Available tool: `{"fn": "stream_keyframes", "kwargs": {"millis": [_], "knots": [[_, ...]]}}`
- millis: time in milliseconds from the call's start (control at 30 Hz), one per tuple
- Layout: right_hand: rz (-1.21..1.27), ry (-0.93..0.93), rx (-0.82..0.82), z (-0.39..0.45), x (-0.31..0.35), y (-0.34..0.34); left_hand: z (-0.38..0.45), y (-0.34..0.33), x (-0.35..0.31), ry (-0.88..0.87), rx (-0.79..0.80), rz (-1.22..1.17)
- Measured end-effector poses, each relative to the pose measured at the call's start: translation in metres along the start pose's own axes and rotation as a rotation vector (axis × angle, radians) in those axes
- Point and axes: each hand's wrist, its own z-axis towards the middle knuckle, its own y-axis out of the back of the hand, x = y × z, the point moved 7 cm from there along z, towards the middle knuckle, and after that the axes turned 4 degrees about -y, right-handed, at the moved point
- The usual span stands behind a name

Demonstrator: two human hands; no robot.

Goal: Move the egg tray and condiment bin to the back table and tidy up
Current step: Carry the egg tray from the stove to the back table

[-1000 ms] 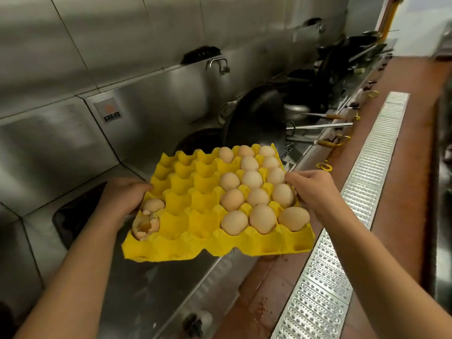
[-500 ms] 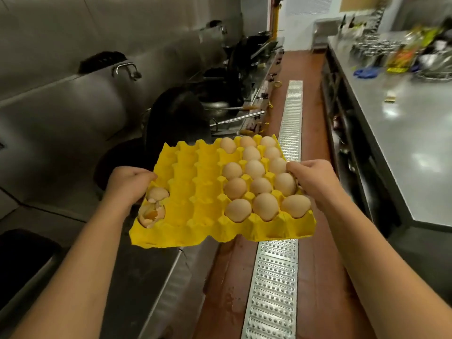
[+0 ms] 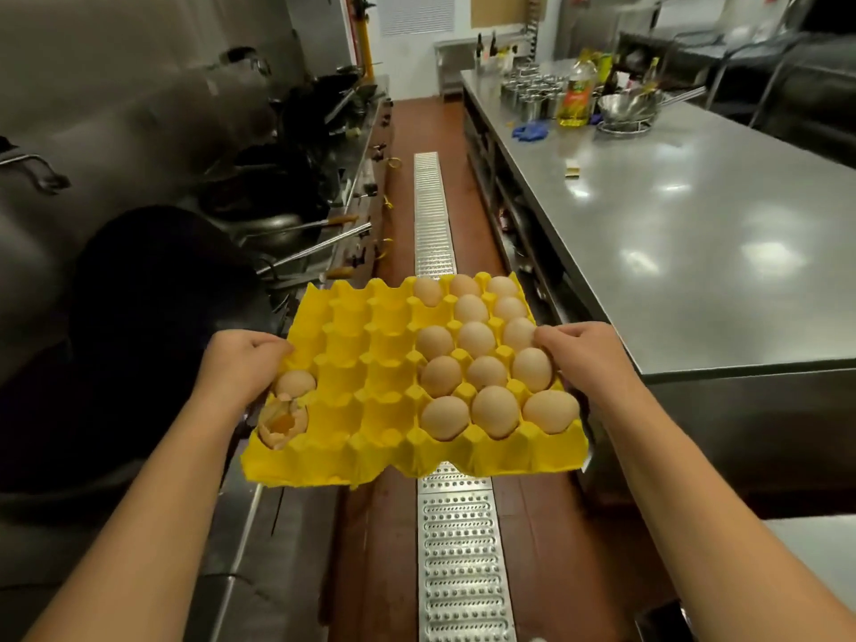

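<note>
A yellow egg tray (image 3: pixel 366 386) hangs level in the air over the aisle, held from both sides. My left hand (image 3: pixel 241 363) grips its left edge and my right hand (image 3: pixel 583 354) grips its right edge. Several whole brown eggs (image 3: pixel 477 363) fill the tray's right half. One whole egg and a broken eggshell (image 3: pixel 282 421) sit in its near left corner. The middle cups hold nothing. The condiment bin cannot be told apart among the things in view.
A long steel table (image 3: pixel 695 234) runs along the right, with an oil bottle (image 3: pixel 575 92), steel cups, a metal bowl (image 3: pixel 627 106) and a blue cloth at its far end. Woks and ladles (image 3: pixel 278 224) line the stove on the left. A metal floor grate (image 3: pixel 456 549) runs down the aisle.
The view has swung right from the stove wall toward the aisle and the steel table. The tray has travelled with it, held the same way in both hands.
</note>
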Motion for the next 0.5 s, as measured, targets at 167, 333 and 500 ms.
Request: {"fn": "stream_keyframes", "kwargs": {"millis": [167, 333, 500], "knots": [[0.004, -0.003, -0.041, 0.053, -0.001, 0.037, 0.033, -0.053, -0.04, -0.038, 0.056, -0.006], [-0.005, 0.001, -0.047, 0.1, 0.008, 0.052, 0.055, -0.085, -0.067, -0.051, 0.084, -0.032], [-0.003, -0.019, -0.016, 0.145, 0.014, 0.044, 0.091, -0.103, -0.08, -0.042, 0.069, 0.009]]}}
